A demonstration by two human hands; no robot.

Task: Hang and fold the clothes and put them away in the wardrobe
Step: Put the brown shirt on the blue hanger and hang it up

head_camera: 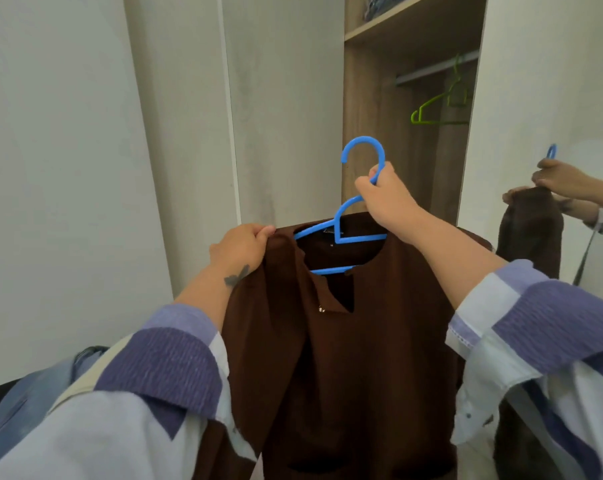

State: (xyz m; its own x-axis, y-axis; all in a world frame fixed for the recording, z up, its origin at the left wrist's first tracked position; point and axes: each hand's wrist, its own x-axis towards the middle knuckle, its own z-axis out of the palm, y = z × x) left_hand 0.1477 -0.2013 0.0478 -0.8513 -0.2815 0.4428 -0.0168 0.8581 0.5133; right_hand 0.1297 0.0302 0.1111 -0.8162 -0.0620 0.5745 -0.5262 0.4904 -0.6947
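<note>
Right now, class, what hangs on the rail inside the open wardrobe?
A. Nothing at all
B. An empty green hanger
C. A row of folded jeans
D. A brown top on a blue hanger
B: an empty green hanger hangs from the rail, while the blue hanger with the brown top is in the person's hands, not yet on the rail.

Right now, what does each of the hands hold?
Left hand: closed on the shoulder of the brown garment.
Right hand: closed on the neck of the blue hanger.
</note>
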